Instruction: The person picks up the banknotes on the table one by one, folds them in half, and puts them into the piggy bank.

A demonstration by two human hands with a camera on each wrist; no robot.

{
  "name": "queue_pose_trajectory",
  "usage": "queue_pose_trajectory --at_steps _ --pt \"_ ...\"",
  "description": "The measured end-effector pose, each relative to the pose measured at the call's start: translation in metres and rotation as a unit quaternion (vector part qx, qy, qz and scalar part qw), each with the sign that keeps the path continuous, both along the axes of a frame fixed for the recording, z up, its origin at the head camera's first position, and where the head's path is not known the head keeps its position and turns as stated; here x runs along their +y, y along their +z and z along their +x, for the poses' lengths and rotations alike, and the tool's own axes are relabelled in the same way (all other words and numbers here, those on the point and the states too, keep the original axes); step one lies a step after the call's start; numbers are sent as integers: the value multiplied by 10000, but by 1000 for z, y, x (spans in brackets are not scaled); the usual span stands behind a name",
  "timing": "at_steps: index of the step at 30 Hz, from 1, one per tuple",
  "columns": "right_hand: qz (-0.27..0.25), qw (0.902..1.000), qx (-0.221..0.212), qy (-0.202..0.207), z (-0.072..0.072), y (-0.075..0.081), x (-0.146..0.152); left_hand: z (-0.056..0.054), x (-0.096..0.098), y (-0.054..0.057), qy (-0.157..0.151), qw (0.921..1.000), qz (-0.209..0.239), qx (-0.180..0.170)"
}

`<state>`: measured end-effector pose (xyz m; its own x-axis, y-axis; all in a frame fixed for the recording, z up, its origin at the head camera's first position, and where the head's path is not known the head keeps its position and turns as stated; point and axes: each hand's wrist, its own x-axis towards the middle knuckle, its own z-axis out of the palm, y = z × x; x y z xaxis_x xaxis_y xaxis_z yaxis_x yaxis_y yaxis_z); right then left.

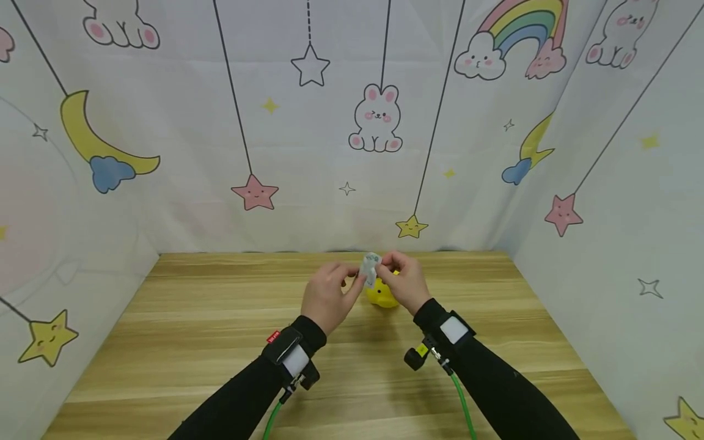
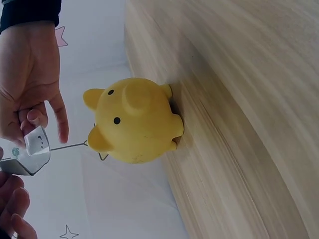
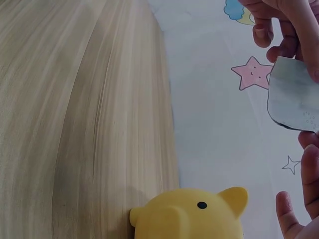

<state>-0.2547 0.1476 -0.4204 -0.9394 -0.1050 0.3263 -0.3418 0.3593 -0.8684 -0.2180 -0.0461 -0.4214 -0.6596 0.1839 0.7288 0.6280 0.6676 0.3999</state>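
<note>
In the head view a small pale green-grey paper note (image 1: 370,269), folded, is held up between the two hands. My left hand (image 1: 329,296) pinches its left side between thumb and fingers, and my right hand (image 1: 407,283) pinches its right side. The left wrist view shows the note (image 2: 36,149) bent, with one flap raised. Below the hands, a yellow piggy bank (image 1: 381,296) stands upright on the table, partly hidden by my right hand. Its snout and eyes face the camera in the left wrist view. Neither hand touches it.
The wood-grain table (image 1: 220,330) reaches back to a white cloth backdrop (image 1: 308,134) printed with stars, moons and rabbits. Side cloths stand along both edges. A black camera mount (image 1: 416,357) and green cable (image 1: 463,403) hang from the right wrist; the left has similar ones.
</note>
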Motion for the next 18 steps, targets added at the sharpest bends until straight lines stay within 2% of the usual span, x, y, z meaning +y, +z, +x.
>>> queue_pose_trajectory --at_steps 3,6,9,13,15,18 --pt "20 10000 1 -16 -1 -1 0 1 -1 -1 -94 9999 -74 98" --pt "54 10000 -5 -5 -1 -2 0 3 -2 -2 -202 9998 -41 -31" --pt "106 9999 -23 10 -1 0 1 2 -5 -2 -314 9980 292 -472" --pt "144 9999 -73 16 1 1 3 -1 -10 -1 -513 9874 935 -1167" --pt "161 9998 -87 17 1 2 3 -3 -13 0 -589 9827 1116 -1353" --pt "197 9998 -78 4 2 2 3 -3 -16 0 -576 9823 1124 -1386"
